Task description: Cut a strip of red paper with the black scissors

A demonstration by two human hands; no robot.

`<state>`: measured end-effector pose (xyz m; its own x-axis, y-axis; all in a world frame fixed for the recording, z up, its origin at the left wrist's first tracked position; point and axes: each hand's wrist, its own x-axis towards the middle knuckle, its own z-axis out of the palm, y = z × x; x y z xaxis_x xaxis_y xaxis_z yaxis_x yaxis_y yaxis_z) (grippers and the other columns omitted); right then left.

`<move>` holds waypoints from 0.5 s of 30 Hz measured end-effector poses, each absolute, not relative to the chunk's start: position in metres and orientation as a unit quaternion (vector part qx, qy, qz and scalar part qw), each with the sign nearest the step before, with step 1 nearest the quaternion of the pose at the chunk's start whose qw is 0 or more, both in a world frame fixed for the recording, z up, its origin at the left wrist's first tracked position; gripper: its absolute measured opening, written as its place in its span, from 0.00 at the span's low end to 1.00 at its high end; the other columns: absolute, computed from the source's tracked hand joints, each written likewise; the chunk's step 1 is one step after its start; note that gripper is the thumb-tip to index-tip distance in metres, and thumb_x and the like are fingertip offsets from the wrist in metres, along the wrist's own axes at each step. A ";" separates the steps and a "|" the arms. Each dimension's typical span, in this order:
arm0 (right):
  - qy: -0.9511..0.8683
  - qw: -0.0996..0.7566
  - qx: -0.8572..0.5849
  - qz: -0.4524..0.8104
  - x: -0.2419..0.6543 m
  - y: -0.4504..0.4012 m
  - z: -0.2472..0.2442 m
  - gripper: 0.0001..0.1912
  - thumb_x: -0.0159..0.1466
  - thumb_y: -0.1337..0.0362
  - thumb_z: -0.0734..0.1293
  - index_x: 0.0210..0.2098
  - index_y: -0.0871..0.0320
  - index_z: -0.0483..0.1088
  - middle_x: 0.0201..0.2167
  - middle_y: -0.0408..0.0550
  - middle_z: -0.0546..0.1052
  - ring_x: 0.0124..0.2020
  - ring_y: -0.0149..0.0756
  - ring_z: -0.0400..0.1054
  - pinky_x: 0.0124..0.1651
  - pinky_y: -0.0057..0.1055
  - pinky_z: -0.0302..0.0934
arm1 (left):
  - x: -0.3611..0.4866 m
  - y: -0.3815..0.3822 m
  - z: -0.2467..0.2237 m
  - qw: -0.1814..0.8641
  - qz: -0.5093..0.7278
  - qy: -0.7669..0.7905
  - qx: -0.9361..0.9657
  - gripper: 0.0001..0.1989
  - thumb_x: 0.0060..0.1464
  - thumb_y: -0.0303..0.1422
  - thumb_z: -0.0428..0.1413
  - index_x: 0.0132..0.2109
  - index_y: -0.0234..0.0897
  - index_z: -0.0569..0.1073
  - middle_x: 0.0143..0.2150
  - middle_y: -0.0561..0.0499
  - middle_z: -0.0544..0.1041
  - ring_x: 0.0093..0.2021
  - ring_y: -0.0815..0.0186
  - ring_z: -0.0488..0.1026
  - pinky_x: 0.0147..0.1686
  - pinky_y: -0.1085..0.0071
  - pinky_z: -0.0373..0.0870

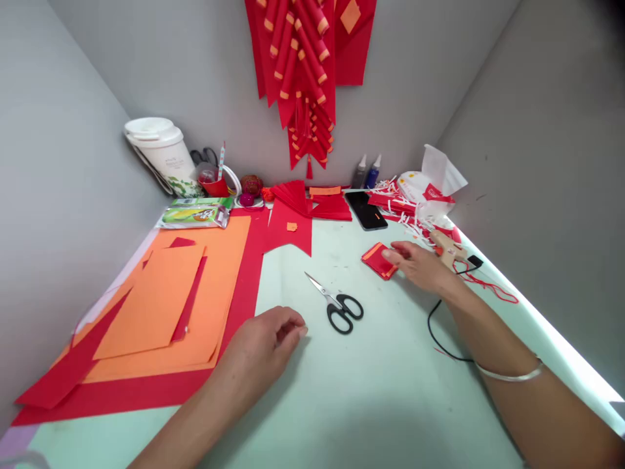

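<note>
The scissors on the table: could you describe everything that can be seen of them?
The scissors have slim, silver, metal-looking blades joined at a pivot, and two black, plastic-looking loop handles. They lie flat on the pale green table, blades closed or nearly so. The tip points away from the person, to the left; the loops sit nearer, to the right. The left hand is beside them on the left, not touching; only the table touches them.

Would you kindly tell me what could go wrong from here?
The black cord passes beneath the right forearm; moving that arm might drag the glue gun, if they connect.
The left hand might brush the scissors, whose blades lie uncovered nearby.
The small red stack by the right hand's fingertips might slip askew if nudged.
</note>
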<state>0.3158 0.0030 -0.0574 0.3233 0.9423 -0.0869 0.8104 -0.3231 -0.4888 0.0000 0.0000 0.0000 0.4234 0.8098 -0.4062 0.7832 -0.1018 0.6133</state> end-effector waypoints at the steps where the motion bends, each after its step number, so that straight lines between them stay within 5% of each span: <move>1: -0.546 0.179 -0.801 0.167 0.314 0.005 -0.059 0.32 0.59 0.43 0.60 0.51 0.61 0.66 0.47 0.59 0.72 0.47 0.51 0.67 0.46 0.39 0.60 | 0.000 0.000 0.000 0.401 0.017 0.537 0.742 0.11 0.54 0.41 0.47 0.36 0.42 0.71 0.31 0.54 0.75 0.30 0.65 0.68 0.29 0.73 0.61; 11: -0.523 0.181 -0.811 0.188 0.305 0.011 -0.057 0.25 0.47 0.47 0.70 0.35 0.60 0.70 0.35 0.52 0.75 0.33 0.43 0.69 0.29 0.31 0.56 | -0.001 -0.004 -0.003 0.396 0.023 0.516 0.759 0.11 0.55 0.40 0.47 0.37 0.42 0.71 0.31 0.53 0.75 0.30 0.65 0.69 0.29 0.73 0.61; 15: -0.506 0.212 -0.808 0.214 0.299 0.009 -0.058 0.25 0.47 0.49 0.70 0.37 0.59 0.66 0.34 0.50 0.75 0.33 0.42 0.69 0.29 0.30 0.57 | -0.001 -0.004 -0.003 0.404 0.031 0.516 0.755 0.11 0.54 0.40 0.47 0.37 0.42 0.72 0.30 0.53 0.74 0.30 0.65 0.68 0.28 0.73 0.60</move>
